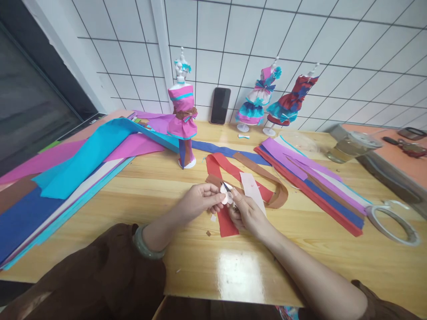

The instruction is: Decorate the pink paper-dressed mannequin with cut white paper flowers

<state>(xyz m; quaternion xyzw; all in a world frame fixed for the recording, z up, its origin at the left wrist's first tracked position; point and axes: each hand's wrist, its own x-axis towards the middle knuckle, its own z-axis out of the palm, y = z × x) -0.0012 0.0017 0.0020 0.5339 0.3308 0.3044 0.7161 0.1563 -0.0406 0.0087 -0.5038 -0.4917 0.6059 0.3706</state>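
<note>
In front of me, my left hand [207,198] pinches a small white paper flower [225,198] with rounded petals. My right hand [247,210] is closed round a slim tool with a dark pointed tip [224,185], which lies across the flower; its handle is mostly hidden by the fingers, so I cannot tell its exact kind. Beneath both hands are a red paper strip [228,224] and a brown strip [279,195]. A pale pink strip [251,189] lies by my right hand. Small scraps, one white [213,218] and one brown [208,233], rest nearby.
A doll-size dress form [183,106] in pink stands ahead; two more dressed forms [258,95] [293,100] stand right of a phone [220,106] against the tiled wall. Coloured strips lie left [73,164] and right [310,191], with a tape roll [393,226] and a plastic cup [353,144].
</note>
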